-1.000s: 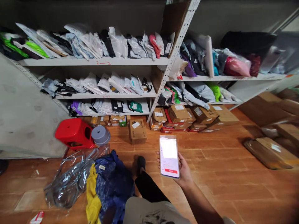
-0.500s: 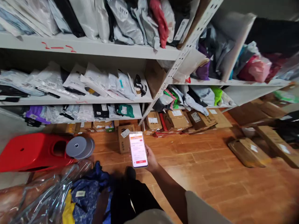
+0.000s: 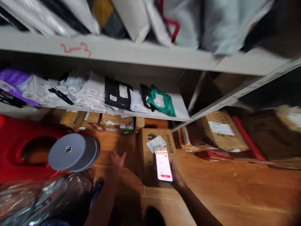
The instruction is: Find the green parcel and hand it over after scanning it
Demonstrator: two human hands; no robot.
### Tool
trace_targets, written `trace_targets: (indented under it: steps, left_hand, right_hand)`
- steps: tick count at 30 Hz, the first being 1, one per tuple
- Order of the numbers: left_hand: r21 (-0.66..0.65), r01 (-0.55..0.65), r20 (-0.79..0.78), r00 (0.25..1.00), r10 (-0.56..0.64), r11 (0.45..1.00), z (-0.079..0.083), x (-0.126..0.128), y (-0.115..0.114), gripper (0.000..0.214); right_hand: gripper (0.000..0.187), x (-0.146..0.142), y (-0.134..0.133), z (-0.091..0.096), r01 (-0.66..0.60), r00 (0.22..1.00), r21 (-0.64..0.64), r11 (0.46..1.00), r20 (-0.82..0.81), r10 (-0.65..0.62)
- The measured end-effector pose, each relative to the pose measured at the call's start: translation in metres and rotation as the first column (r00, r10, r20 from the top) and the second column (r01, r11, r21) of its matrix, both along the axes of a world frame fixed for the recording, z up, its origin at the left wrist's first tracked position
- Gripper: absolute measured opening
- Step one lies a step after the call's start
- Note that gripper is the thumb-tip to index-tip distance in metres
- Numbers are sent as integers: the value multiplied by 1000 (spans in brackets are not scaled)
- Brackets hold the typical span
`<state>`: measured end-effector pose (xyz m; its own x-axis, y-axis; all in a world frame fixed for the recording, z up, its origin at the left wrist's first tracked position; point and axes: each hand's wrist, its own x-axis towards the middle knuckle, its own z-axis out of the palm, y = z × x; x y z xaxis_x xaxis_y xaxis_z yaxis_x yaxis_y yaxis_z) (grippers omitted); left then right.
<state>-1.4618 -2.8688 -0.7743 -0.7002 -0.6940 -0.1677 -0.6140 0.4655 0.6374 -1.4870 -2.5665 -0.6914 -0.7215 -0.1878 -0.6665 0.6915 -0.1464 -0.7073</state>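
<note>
My right hand [image 3: 178, 178] grips a lit smartphone [image 3: 164, 167] by its right edge, with the screen facing up at me. Behind the phone, a brown cardboard box [image 3: 150, 163] with a white label stands on the floor. My left hand [image 3: 118, 158] reaches forward over the floor, slightly blurred, thumb and fingers apart and nothing in them. It is between the grey round-topped stool [image 3: 68, 150] and the cardboard box, touching neither. Ahead on the low shelf are a black parcel [image 3: 117, 94] and a green parcel [image 3: 162, 101].
The shelf board [image 3: 131, 51] marked 2-3 crosses above the low shelf. Several small boxes [image 3: 94, 119] line the floor beneath. A red plastic stool [image 3: 14, 141] and clear plastic wrapping [image 3: 58, 194] lie left. A perforated post [image 3: 235, 97] and more cartons [image 3: 222, 130] are right.
The view has moved down and closer to the lower shelf. My left hand has come into view, reaching forward. The phone stays in my right hand, now in front of the box.
</note>
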Motion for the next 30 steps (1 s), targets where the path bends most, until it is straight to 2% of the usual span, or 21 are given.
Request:
trace_targets:
  steps: [2, 3, 5, 8, 11, 12, 13, 14, 15, 16, 17, 18, 19, 20, 21, 22, 23, 25, 27, 30]
  left_hand:
    - [-6, -31, -43, 999, 31, 999, -47, -63, 3, 92]
    - [-11, -31, -78, 996, 31, 999, -64, -92, 7, 101]
    - [-28, -61, -150, 987, 56, 998, -87, -141, 16, 118]
    - [-97, -175, -290, 947, 141, 980, -102, -181, 25, 133]
    - [-150, -176, -355, 928, 113, 973, -106, -191, 22, 126]
    - [-163, -155, -358, 929, 88, 974, -106, -191, 19, 120]
    - [-167, -139, -356, 932, 72, 976, -105, -191, 17, 115]
    - [-157, -138, -350, 934, 76, 978, -104, -191, 15, 112]
    - [-135, -148, -342, 935, 94, 980, -102, -191, 14, 111]
    - [-107, -166, -336, 934, 121, 980, -100, -192, 13, 110]
    - [-79, -183, -335, 931, 147, 980, -98, -194, 13, 109]
    - [-56, -195, -340, 926, 165, 979, -96, -195, 13, 106]
    - [-41, -196, -350, 921, 169, 980, -95, -196, 13, 100]
    - [-32, -186, -361, 918, 162, 982, -93, -196, 13, 91]
    - [-26, -173, -371, 916, 151, 985, -92, -195, 12, 83]
    - [-19, -163, -376, 915, 144, 986, -91, -193, 11, 76]
    - [-13, -157, -378, 915, 140, 988, -90, -190, 10, 72]
    - [-7, -149, -374, 917, 135, 989, -89, -178, 9, 77]
    - [-14, -133, -370, 921, 118, 991, -90, -158, 10, 90]
    - [-37, -110, -356, 930, 89, 993, -94, -118, 12, 98]
  right_hand:
    - [70, -10, 23, -34, -73, 974, 217, 973, -193, 116]
    - [66, -14, 35, -45, -55, 941, 355, 933, -295, 168]
    - [57, -19, 52, -58, -2, 854, 584, 812, -421, 306]
    - [54, -16, 58, -60, 107, 774, 779, 618, -455, 440]
    - [52, -10, 42, -45, 240, 677, 889, 389, -441, 590]
    - [50, -9, 32, -37, 291, 623, 896, 336, -444, 643]
    - [47, -11, 18, -29, 322, 562, 891, 321, -453, 692]
    - [44, -16, -1, -21, 318, 499, 882, 346, -467, 730]
    - [42, -25, -24, -16, 274, 444, 873, 405, -488, 752]
    - [39, -37, -53, -13, 188, 408, 852, 490, -521, 750]
    - [42, -53, -85, -14, 76, 414, 803, 591, -565, 714]
    - [45, -71, -120, -19, -25, 465, 705, 709, -619, 632]
    - [44, -92, -156, -26, -102, 564, 545, 832, -657, 500]
    - [38, -115, -191, -35, -130, 710, 367, 921, -614, 345]
    - [34, -136, -222, -44, -94, 848, 221, 971, -493, 194]
    - [33, -157, -248, -53, 11, 932, 140, 990, -359, 40]
    - [36, -174, -269, -62, 58, 942, 131, 990, -336, -11]
    - [43, -199, -292, -74, 142, 937, 130, 981, -336, -91]
    - [47, -209, -300, -83, 145, 927, 133, 980, -364, -88]
    - [51, -211, -303, -92, 70, 927, 116, 991, -374, -22]
